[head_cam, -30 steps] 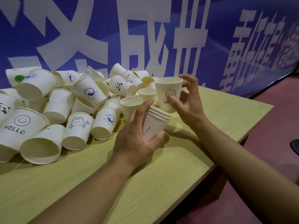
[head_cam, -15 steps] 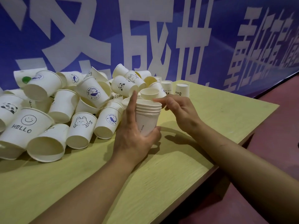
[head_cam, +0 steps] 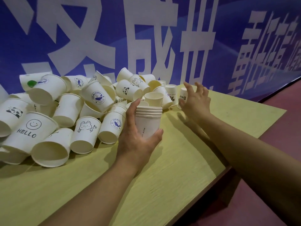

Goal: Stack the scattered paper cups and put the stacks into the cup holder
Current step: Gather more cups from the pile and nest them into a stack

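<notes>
Right hand (head_cam: 194,99) off stack (head_cam: 148,122), reaching

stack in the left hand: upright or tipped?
Roughly upright. The stack has its nested rims on top and mouth facing up, base low against the left hand, whose fingers and thumb wrap its sides.

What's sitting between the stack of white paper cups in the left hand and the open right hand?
In the head view, only bare yellow-green wooden table separates the stack from the right hand.
</notes>
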Motion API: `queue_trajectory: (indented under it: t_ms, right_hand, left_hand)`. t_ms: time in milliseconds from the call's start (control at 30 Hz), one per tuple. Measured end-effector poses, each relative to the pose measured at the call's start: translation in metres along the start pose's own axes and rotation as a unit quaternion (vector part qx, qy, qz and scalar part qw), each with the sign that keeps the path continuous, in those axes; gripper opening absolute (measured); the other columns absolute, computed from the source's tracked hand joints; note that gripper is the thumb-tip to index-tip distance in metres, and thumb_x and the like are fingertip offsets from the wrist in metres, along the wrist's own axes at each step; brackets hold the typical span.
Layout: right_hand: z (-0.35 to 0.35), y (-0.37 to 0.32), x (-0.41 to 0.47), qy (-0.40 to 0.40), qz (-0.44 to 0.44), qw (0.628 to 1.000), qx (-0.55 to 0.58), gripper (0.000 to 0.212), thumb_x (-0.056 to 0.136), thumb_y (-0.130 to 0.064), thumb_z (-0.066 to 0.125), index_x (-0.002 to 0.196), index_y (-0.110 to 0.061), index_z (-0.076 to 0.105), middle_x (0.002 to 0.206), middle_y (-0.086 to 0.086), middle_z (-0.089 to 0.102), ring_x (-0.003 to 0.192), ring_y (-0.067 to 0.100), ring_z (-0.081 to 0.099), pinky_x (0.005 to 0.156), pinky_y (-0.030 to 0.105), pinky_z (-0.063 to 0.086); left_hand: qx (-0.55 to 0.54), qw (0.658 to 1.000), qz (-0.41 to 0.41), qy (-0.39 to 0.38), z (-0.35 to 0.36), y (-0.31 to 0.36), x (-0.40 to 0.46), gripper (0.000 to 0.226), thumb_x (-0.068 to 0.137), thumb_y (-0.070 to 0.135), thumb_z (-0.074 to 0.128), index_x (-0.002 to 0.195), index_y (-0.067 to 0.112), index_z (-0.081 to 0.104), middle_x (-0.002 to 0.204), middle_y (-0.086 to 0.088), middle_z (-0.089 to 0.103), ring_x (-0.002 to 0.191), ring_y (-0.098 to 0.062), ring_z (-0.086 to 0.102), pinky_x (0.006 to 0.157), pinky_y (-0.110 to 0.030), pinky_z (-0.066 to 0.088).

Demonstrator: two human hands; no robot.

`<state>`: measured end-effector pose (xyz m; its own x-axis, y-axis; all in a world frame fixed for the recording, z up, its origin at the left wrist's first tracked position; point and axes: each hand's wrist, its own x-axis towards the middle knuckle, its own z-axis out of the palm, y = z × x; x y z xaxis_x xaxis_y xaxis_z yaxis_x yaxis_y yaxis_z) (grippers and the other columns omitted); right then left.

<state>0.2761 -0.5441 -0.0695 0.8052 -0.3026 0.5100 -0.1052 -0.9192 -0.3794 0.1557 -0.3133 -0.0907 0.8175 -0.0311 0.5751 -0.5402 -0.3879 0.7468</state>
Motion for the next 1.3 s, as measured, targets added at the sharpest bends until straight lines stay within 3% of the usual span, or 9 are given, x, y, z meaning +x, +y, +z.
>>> queue_trajectory:
  t_ms: [167,300,467,633,700,800,867,1167,1300]
  right_hand:
    - [0.015,0.011,0.009,0.019,0.019,0.999,0.026,0.047,0.094,-0.035,0.061,0.136,-0.027,0.043,0.150,0.007,0.035,0.135,0.030,0.033,0.106,0.047,0.037]
    - [0.001,0.004,0.005,0.093,-0.013,0.991,0.094,0.024,0.094,-0.027,0.063,0.113,-0.014,0.056,0.135,0.005,0.049,0.120,0.025,0.044,0.098,0.032,0.042]
    - [-0.032,-0.024,-0.025,0.226,-0.072,0.904,0.356,0.042,0.083,-0.022,0.072,0.113,-0.012,0.045,0.114,0.000,0.045,0.104,0.016,0.054,0.079,0.033,0.059]
    - [-0.041,-0.054,-0.057,0.104,-0.238,0.811,0.524,0.044,0.081,-0.027,0.071,0.110,-0.040,0.041,0.118,0.005,0.047,0.112,0.029,0.057,0.072,0.040,0.061]
    - [-0.040,-0.058,-0.061,0.055,-0.262,0.801,0.535,0.036,0.082,-0.031,0.069,0.108,-0.034,0.044,0.113,0.012,0.049,0.107,0.033,0.058,0.068,0.044,0.059]
    - [-0.037,-0.061,-0.065,0.015,-0.262,0.803,0.536,0.024,0.088,-0.034,0.058,0.097,-0.015,0.048,0.096,0.018,0.053,0.088,0.033,0.060,0.064,0.046,0.057]
    - [-0.036,-0.064,-0.069,-0.022,-0.247,0.799,0.548,0.022,0.089,-0.034,0.058,0.099,-0.018,0.046,0.093,0.005,0.056,0.086,0.028,0.063,0.066,0.041,0.058]
    - [-0.036,-0.064,-0.069,-0.095,-0.194,0.803,0.556,0.071,0.087,-0.023,0.060,0.148,-0.034,0.025,0.095,0.002,0.055,0.090,0.011,0.064,0.078,0.026,0.055]
    - [-0.033,-0.064,-0.067,-0.085,-0.212,0.825,0.517,0.059,0.085,-0.039,0.052,0.142,-0.029,0.044,0.096,0.000,0.058,0.090,0.014,0.061,0.076,0.027,0.055]
  left_hand:
    - [-0.029,0.999,-0.024,0.006,-0.001,-0.004,0.004,0.091,0.079,0.031,0.082,0.144,0.053,0.022,0.143,0.012,0.044,0.123,-0.010,0.050,0.101,-0.030,0.044]
    - [-0.045,0.998,-0.031,-0.004,-0.001,-0.002,0.004,0.087,0.079,0.035,0.082,0.139,0.058,0.024,0.138,0.018,0.044,0.117,-0.004,0.050,0.095,-0.024,0.042]
    - [-0.110,0.991,-0.042,-0.057,-0.003,0.001,0.004,0.072,0.067,0.062,0.070,0.129,0.065,0.033,0.127,0.020,0.057,0.101,-0.001,0.064,0.085,-0.027,0.055]
    - [-0.095,0.991,-0.030,-0.093,-0.002,0.001,0.003,0.076,0.070,0.067,0.065,0.137,0.064,0.030,0.121,0.022,0.056,0.094,0.000,0.064,0.078,-0.028,0.059]
    - [-0.090,0.991,-0.035,-0.091,-0.003,0.000,0.004,0.077,0.074,0.064,0.067,0.139,0.063,0.026,0.118,0.025,0.055,0.093,0.006,0.062,0.074,-0.020,0.056]
    - [-0.106,0.991,-0.045,-0.067,-0.004,0.001,0.004,0.076,0.077,0.057,0.068,0.137,0.067,0.023,0.122,0.025,0.056,0.097,0.009,0.062,0.073,-0.013,0.051]
    - [-0.120,0.990,-0.054,-0.058,-0.004,0.002,0.005,0.076,0.078,0.056,0.069,0.137,0.067,0.022,0.125,0.022,0.056,0.097,0.007,0.063,0.075,-0.020,0.054]
    - [-0.098,0.992,-0.058,-0.050,-0.003,-0.002,0.006,0.079,0.086,0.043,0.075,0.143,0.054,0.022,0.124,0.012,0.058,0.092,0.002,0.064,0.066,-0.011,0.052]
    - [-0.088,0.993,-0.066,-0.036,-0.002,-0.003,0.005,0.083,0.078,0.053,0.076,0.137,0.055,0.018,0.126,0.007,0.058,0.095,-0.007,0.066,0.075,-0.024,0.056]
